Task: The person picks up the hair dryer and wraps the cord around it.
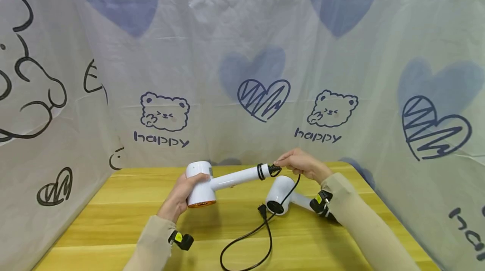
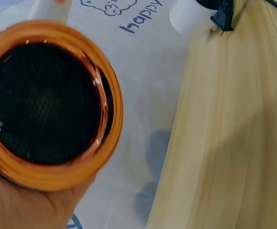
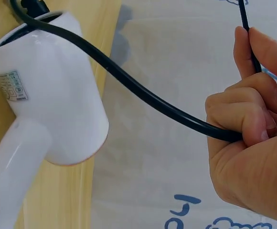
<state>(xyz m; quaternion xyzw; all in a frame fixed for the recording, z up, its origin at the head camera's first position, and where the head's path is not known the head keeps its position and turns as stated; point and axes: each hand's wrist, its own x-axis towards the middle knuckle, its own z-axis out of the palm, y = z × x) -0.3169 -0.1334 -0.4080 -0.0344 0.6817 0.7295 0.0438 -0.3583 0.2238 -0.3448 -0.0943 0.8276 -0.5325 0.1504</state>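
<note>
**Glossy white T-shaped hair dryer (image 1: pixel 219 183) held aloft**

The left hand (image 1: pixel 182 191) grips its barrel (image 1: pixel 201 194), handle (image 1: pixel 238 177) pointing toward the right hand (image 1: pixel 303 164), which pinches its thin black cord (image 3: pixel 153 102) just beyond the handle's end. Below that hand, a second white dryer (image 1: pixel 279 191) lies on the yellow wood-grain table (image 1: pixel 125 203).

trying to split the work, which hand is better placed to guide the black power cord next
Probably the right hand: it holds the black power cord just beyond the handle of the raised white hair dryer, while the left hand is busy gripping that hair dryer.
</note>
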